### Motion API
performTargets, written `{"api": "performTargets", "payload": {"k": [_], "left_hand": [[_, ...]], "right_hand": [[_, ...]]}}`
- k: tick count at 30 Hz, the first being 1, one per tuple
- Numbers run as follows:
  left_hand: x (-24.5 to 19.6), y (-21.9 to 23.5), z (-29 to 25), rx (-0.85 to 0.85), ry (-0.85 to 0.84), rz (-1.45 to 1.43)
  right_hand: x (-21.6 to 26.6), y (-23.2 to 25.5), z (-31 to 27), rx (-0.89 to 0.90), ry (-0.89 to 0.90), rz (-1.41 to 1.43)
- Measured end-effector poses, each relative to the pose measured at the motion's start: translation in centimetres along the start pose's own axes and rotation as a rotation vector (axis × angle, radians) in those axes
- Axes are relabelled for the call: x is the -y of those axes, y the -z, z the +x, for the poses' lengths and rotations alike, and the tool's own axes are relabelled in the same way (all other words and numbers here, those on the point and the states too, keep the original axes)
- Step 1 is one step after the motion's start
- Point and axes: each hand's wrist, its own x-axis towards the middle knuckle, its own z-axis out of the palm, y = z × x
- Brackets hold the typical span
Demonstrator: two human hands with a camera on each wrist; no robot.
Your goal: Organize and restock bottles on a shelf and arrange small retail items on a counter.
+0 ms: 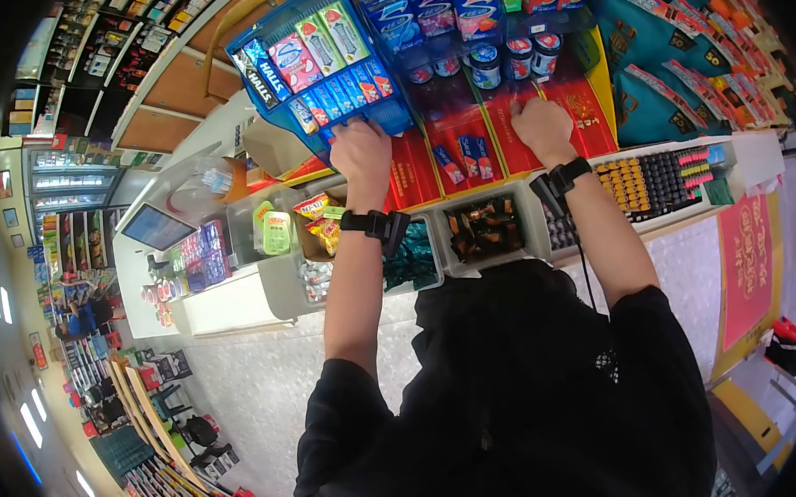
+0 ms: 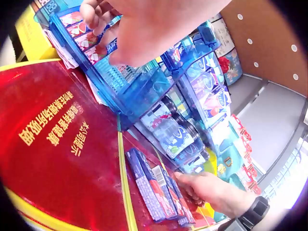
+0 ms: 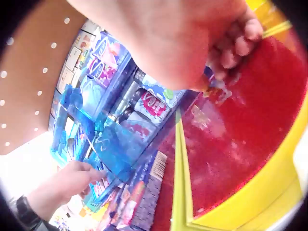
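Observation:
My left hand (image 1: pixel 361 149) is at the front edge of a blue plastic rack (image 1: pixel 400 119), fingers bent over a row of small gum packs (image 2: pixel 86 41). Whether it pinches one, I cannot tell. My right hand (image 1: pixel 543 129) is low over the red tray (image 1: pixel 580 123), its fingers (image 3: pixel 243 45) curled, with nothing seen in them. Between the hands, several blue gum packs (image 1: pixel 464 159) stand on the red tray, close to my right fingertips in the left wrist view.
Gum jars (image 1: pixel 484 67) and hanging gum bags (image 1: pixel 477 12) stand behind the tray. Along the counter's near side are a bin of dark-wrapped sweets (image 1: pixel 487 229) and rows of lighters (image 1: pixel 638 184). Teal bags (image 1: pixel 643 104) hang at the right. A tablet (image 1: pixel 155 229) stands left.

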Motion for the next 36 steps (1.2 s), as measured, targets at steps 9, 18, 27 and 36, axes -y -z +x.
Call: {"api": "performTargets", "payload": {"k": [9,18,27,36], "left_hand": [[0.6,-1.1,0.5,0.040,0.048,0.044],[-0.1,2.5,-1.0,-0.010,-0.040,-0.056],[-1.9,0.0,-9.5,0.165,-0.106,-0.201],[-1.7,-0.5,-10.5,0.076,-0.072,-0.700]], "right_hand": [[0.3,-0.9,-0.6,-0.131,0.016,-0.002],[0.3,-1.4,-0.4,-0.148,0.018,-0.003],[3.6,-1.4,-5.2,0.070,0.059,0.259],[5.1,-3.4,-5.0,0.404,-0.026,1.012]]}}
